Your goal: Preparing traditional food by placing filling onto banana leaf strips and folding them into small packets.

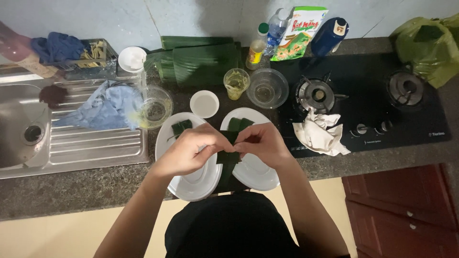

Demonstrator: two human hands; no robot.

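Landmark for all positions: the right-hand white plate (256, 167).

Nearest the wearer, both hands work above the gap between the two plates. The left hand (189, 150) and the right hand (263, 143) meet fingertip to fingertip, each pinching the upper part of a dark green leaf strip (227, 160). The strip hangs down from the pinch, its lower end trailing over the inner edge of the landmark plate. Neither hand is spread; the fingers are curled in on the leaf.

Step in hand, as judged: folding or creasing the leaf strip into shape. The next move calls for a firm two-handed pinch at the crease, with the fold kept square so the strip does not split along its grain.

Just left of the landmark lies the left-hand white plate (191, 179), with a small folded leaf piece (181, 127) on its far part. More cut leaf pieces (239, 124) rest on the far part of the landmark plate.

Beyond the landmark stand a small white bowl (204, 103), a glass of yellowish liquid (236, 83) and a clear glass bowl (267, 88). Farther still, a stack of banana leaves (201, 59) lies against the wall.

Right of the landmark, a crumpled white cloth (320, 134) sits on the black gas hob (363, 95). Well to the left, a blue cloth (107, 107) lies on the drainer of the steel sink (71, 143).
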